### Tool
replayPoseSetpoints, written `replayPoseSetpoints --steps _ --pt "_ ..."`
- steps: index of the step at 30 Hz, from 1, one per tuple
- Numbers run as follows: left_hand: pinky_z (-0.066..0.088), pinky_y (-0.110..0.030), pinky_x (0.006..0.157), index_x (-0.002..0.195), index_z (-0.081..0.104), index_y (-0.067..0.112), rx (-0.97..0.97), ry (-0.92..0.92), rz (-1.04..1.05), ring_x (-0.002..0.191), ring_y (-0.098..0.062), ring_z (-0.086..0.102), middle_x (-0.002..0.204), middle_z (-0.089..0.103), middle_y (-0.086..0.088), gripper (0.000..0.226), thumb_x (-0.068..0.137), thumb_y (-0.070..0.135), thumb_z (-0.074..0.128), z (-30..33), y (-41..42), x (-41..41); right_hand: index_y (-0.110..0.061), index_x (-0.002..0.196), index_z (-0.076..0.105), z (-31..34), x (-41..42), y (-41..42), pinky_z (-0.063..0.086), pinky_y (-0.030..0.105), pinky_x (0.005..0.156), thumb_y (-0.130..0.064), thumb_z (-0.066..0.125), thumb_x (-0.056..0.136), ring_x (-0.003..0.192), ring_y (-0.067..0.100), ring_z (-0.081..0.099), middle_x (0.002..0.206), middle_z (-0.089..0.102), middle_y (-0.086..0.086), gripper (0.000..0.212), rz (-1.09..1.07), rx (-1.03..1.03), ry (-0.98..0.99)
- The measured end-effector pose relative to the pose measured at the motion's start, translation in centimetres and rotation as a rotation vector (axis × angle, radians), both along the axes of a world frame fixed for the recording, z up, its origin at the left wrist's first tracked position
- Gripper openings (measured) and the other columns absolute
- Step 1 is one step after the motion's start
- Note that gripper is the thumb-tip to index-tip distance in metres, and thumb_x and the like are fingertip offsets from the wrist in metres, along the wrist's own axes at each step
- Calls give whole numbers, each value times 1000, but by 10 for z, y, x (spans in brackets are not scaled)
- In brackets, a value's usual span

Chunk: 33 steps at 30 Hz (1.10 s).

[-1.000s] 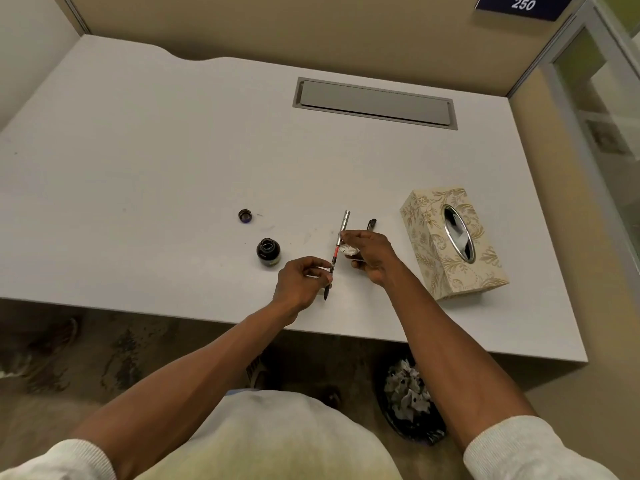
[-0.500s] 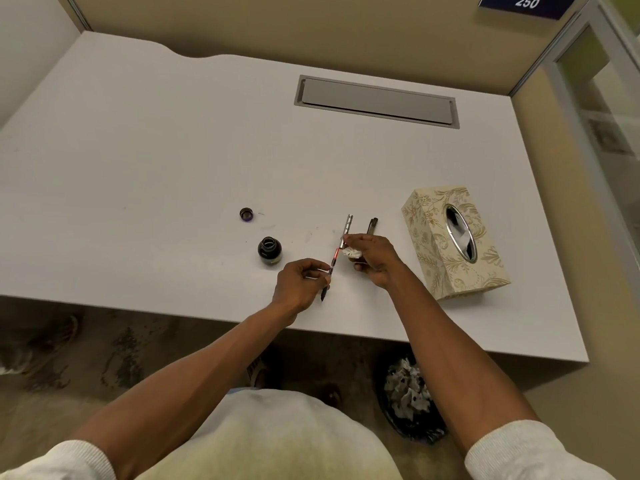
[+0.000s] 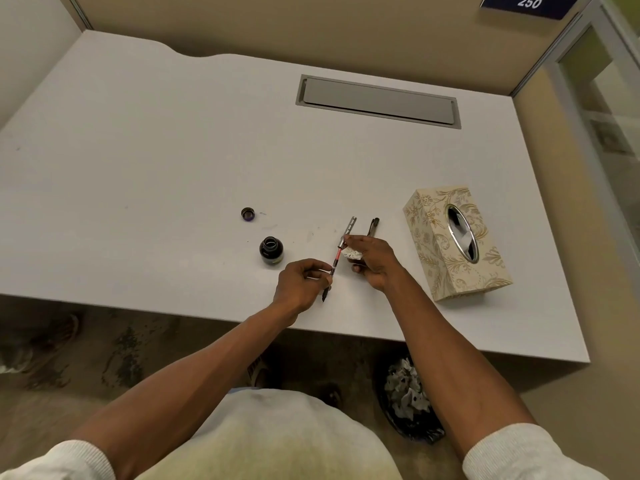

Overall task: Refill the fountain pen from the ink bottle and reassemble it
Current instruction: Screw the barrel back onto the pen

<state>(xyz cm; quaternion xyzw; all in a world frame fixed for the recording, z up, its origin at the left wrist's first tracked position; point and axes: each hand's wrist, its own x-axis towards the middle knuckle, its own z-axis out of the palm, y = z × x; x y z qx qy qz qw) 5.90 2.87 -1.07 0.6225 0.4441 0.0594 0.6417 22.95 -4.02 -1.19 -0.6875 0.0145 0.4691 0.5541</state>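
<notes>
open ink bottle (image 3: 271,250) left of hands — tissue box (image 3: 455,242) right

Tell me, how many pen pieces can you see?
2: the pen section held between both hands, and a dark pen piece lying on the desk beyond the right hand, partly hidden.

The desk (image 3: 173,168) is showing a smooth, matt, pale grey top, faintly smudged near the bottle, with a brushed, metal-looking grey panel (image 3: 377,100) set into it. The ink bottle (image 3: 271,250) is looking like dark, glossy glass, and its loose cap (image 3: 248,214) like dark plastic. The pen (image 3: 337,252) is showing a shiny metal upper end and a clear reddish middle. The tissue (image 3: 351,253) is looking like crumpled white paper. The tissue box (image 3: 453,244) is wearing a cream, gold-patterned cover, slightly sheeny, with a glossy oval opening. The sleeve (image 3: 526,452) is ribbed, matt cloth. The sign marked 250 (image 3: 528,3) is looking glossy.
</notes>
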Motion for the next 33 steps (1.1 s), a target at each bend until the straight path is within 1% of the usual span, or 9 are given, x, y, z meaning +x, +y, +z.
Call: replayPoseSetpoints --steps 6,12,16,19,21,25,28,30,33 --pt "61 -36 88 95 77 26 4 3 7 78 -11 77 87 79 0 20 85 8 77 3 1 1 -11 92 74 2 2 1 38 25 50 -17 73 93 63 15 56 81 71 6 6 17 -11 -18" --pt "60 -38 90 98 77 24 -4 -7 17 80 -12 77 88 79 -1 20 86 9 76 3 4 0 -10 90 72 0 3 -2 37 25 52 -13 71 94 61 15 52 80 69 7 6 46 -7 -12" --pt "61 -36 89 99 77 23 17 -15 26 80 -10 76 87 79 0 19 87 9 75 6 6 2 -10 89 70 0 2 -4 38 26 53 -12 71 94 61 16 52 76 70 5 5 78 0 -29" --pt "60 -37 89 99 77 24 22 -23 34 83 -13 77 86 79 1 20 87 9 75 6 7 3 -15 94 72 0 3 -6 39 26 55 -18 73 92 65 13 60 84 76 5 4 137 -2 -72" --pt "60 -33 87 99 78 23 34 -29 46 83 -13 76 86 79 0 20 87 8 74 7 8 4 -20 95 75 1 5 -7 39 26 56 -22 75 91 69 12 61 86 77 3 4 158 -6 -101" --pt "57 -23 80 102 77 20 51 -50 83 80 -9 75 89 78 -3 19 88 7 73 13 11 8 -22 96 79 3 11 -9 38 25 56 -19 74 92 67 12 53 79 68 1 7 136 11 -114" --pt "53 -15 73 103 77 19 53 -51 108 80 -7 75 91 78 -2 19 89 8 73 14 13 10 -20 94 74 3 15 -11 37 27 56 -13 74 91 64 13 52 76 64 4 8 91 46 -94" --pt "52 -14 72 103 77 20 53 -52 112 80 -7 75 90 78 -2 19 89 8 73 14 13 10 -19 89 72 4 18 -10 37 27 56 -10 71 92 65 14 52 75 63 4 9 56 63 -87" --pt "53 -18 75 102 77 20 40 -61 122 83 -12 76 89 77 -4 18 88 8 73 13 12 9 -16 91 75 6 21 -10 39 26 57 -11 70 94 65 13 52 76 64 2 8 8 79 -67"
